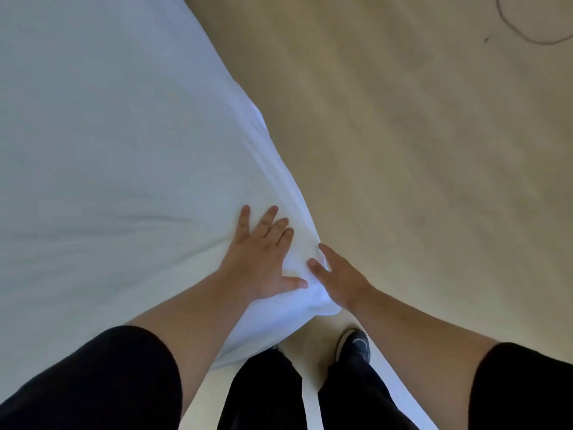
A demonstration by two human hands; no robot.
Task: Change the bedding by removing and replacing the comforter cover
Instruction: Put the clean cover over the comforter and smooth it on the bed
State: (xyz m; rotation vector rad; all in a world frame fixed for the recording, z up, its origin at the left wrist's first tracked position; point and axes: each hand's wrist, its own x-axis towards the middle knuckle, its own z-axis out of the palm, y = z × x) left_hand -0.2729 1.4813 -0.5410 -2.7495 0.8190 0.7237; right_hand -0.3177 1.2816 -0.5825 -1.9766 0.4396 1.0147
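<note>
As the white cover (124, 135) lay spread over the bed, its corner was pressed flat by the left hand (260, 259), grip released; the right hand's (338, 280) grip could not be told. Soft, light, limp cloth, judged best gathered at that corner.

The comforter cover (108, 144) is plain white cloth, spread wide and mostly smooth across the left of the scene, from the far left down to the near middle. Its right edge runs on a slant from the far middle toward the near right, and there the cloth gathers into soft folds and creases. The near corner (313, 301) bunches into a rounded, puffed lump that hangs over the edge, with shallow wrinkles fanning leftward from it across the flat part.
</note>
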